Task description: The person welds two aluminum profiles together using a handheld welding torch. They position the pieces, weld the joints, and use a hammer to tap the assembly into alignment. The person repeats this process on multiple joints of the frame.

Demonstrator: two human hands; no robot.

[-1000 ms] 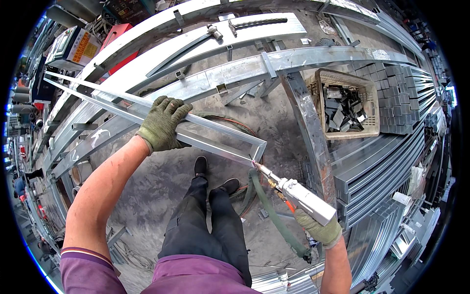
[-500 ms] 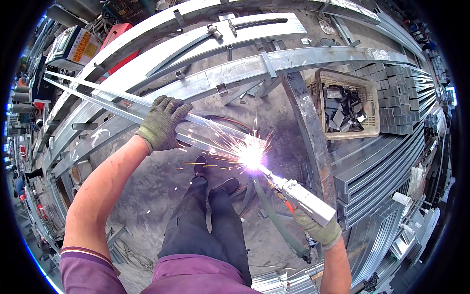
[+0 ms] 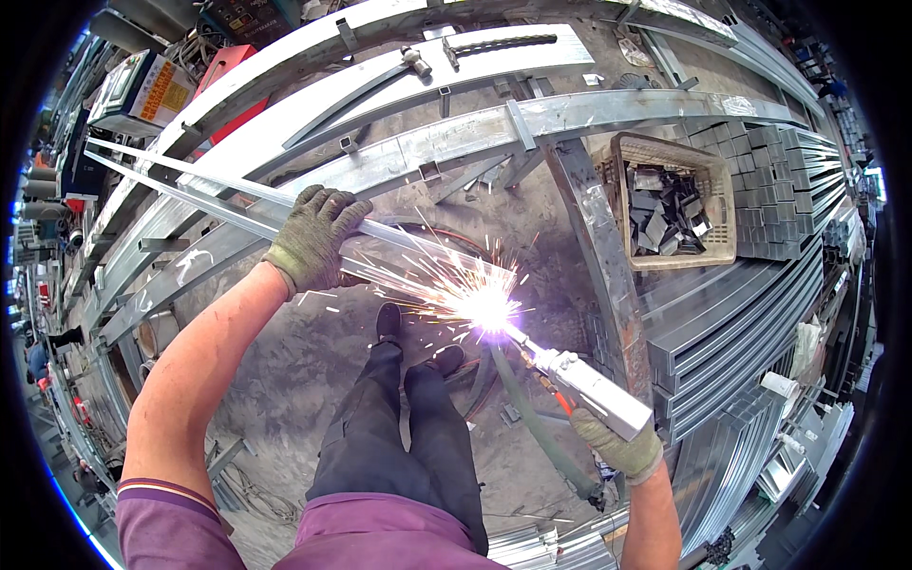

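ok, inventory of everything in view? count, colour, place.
Slim metal frame: one, silver, under the left hand
Torch-like tool: one, white, in the right hand
Sparks: uncountable, white-orange, at the tool's tip
Hose: one, green, below the tool
Hammers: two, grey, on a beam at top
Long beams: several, silver, across the top
Crate: one, cream, upper right
Offcuts: many, grey to black, inside the crate
Stacked profiles: many, silver, right side
Box: one, mostly white, upper left
Shoes: two, dark, centre
Gloved hands: two, olive, left and right
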